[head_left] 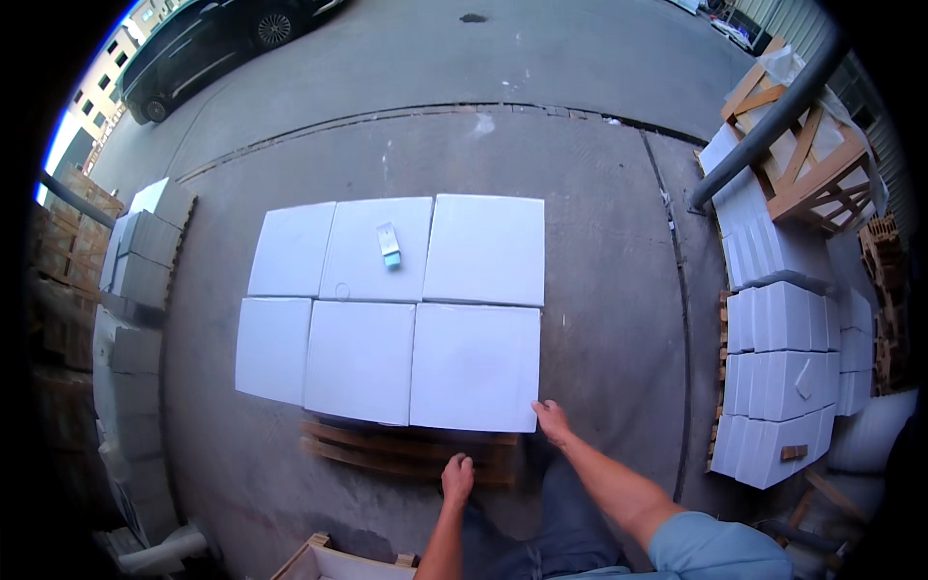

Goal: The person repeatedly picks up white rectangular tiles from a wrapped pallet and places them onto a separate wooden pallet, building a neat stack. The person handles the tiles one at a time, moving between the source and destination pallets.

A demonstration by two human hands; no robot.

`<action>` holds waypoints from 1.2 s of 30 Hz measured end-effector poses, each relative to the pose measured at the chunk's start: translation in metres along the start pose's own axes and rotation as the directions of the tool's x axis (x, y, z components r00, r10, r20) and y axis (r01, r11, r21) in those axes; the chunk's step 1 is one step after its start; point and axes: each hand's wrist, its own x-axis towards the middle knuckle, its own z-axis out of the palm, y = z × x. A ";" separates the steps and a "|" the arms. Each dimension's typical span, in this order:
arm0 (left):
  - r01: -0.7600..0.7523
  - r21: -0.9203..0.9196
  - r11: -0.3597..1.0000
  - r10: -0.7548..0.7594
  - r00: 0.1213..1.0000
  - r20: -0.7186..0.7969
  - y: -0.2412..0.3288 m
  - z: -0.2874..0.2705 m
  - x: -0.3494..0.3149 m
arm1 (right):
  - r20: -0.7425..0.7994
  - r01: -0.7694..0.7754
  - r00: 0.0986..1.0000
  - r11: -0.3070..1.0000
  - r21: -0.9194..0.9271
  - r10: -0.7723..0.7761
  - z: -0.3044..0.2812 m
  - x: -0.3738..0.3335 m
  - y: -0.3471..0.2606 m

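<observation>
Six closed white rectangular cartons cover a brown wooden pallet, right fingers bent at their near-right corner, left fingers curled near its near edge, holds unclear.

Six white boxes in two rows of three over a wooden pallet; on the far middle one, a small teal-ended item. Right hand at the near right corner; left hand curled near the pallet. Down the left side, a white stack; at right, white cartons, a slatted crate and a slanting post. Upper left, a dark car.
</observation>
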 end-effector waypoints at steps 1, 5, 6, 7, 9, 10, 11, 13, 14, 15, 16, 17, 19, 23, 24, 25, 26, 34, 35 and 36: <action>-0.027 0.059 0.998 0.028 1.000 -0.008 0.014 0.011 0.008 | -0.025 -0.034 0.999 0.999 0.027 0.035 0.012 -0.001 0.006; -0.021 -0.106 0.994 0.032 0.993 0.109 0.052 0.023 0.019 | -0.276 -0.094 0.955 0.994 0.056 0.106 0.048 -0.004 0.029; -0.016 -0.149 0.989 0.035 0.991 0.127 0.042 0.016 0.023 | -0.296 -0.147 0.943 0.988 0.041 0.152 0.057 -0.009 0.019; 0.049 -0.199 0.979 -0.019 0.989 0.148 0.028 0.008 0.021 | -0.302 -0.186 0.934 0.981 0.050 0.192 0.064 -0.014 0.011; 0.165 -0.304 0.938 -0.106 0.973 0.204 0.001 -0.009 0.014 | -0.331 -0.250 0.907 0.966 0.068 0.258 0.074 -0.017 -0.007; 0.214 -0.354 0.910 -0.138 0.964 0.228 -0.020 -0.016 0.011 | -0.378 -0.261 0.888 0.964 0.053 0.261 0.079 -0.017 -0.013; 0.267 -0.416 0.869 -0.181 0.955 0.234 -0.043 -0.019 0.006 | -0.431 -0.271 0.865 0.962 0.035 0.259 0.081 -0.014 -0.014; 0.345 -0.492 0.799 -0.256 0.936 0.241 -0.092 -0.032 -0.005 | -0.486 -0.277 0.836 0.960 0.025 0.254 0.086 -0.014 -0.016; 0.372 -0.511 0.775 -0.286 0.927 0.242 -0.116 -0.041 -0.011 | -0.494 -0.273 0.832 0.961 0.031 0.253 0.086 -0.017 -0.015; 0.402 -0.523 0.752 -0.320 0.916 0.244 -0.138 -0.051 -0.017 | -0.502 -0.271 0.828 0.962 0.037 0.252 0.085 -0.020 -0.014; 0.431 -0.535 0.727 -0.354 0.902 0.246 -0.158 -0.059 -0.022 | -0.490 -0.284 0.836 0.959 -0.004 0.245 0.084 -0.021 -0.014; 0.459 -0.534 0.710 -0.384 0.888 0.252 -0.175 -0.066 -0.026 | -0.497 -0.270 0.835 0.963 0.002 0.235 0.083 -0.024 -0.014; 0.508 -0.528 0.681 -0.444 0.859 0.255 -0.200 -0.074 -0.028 | -0.501 -0.239 0.838 0.971 0.021 0.217 0.081 -0.025 -0.012; 0.543 -0.507 0.669 -0.473 0.838 0.273 -0.228 -0.082 -0.022 | -0.436 -0.159 0.886 0.987 0.036 0.159 0.098 -0.053 -0.015; 0.544 -0.500 0.674 -0.437 0.839 0.323 -0.211 -0.063 -0.018 | -0.489 -0.142 0.861 0.989 0.034 0.141 0.088 -0.046 0.022; 0.541 -0.495 0.680 -0.410 0.840 0.355 -0.196 -0.051 -0.014 | -0.524 -0.126 0.842 0.991 0.037 0.127 0.084 -0.043 0.046; 0.533 -0.514 0.673 -0.385 0.845 0.372 -0.183 -0.046 -0.008 | -0.483 -0.108 0.868 0.993 0.049 0.118 0.088 -0.047 0.051; 0.451 -0.719 0.529 -0.281 0.892 0.353 -0.042 0.026 0.038 | -0.437 0.251 0.789 0.876 -0.412 -0.432 0.011 0.007 -0.022; 0.422 -0.746 0.515 -0.283 0.905 0.317 -0.031 0.033 0.042 | -0.385 0.333 0.770 0.835 -0.437 -0.509 0.004 0.028 -0.048; 0.455 -0.733 0.506 -0.327 0.887 0.325 -0.009 0.036 0.045 | -0.335 0.405 0.744 0.789 -0.463 -0.578 -0.006 0.049 -0.068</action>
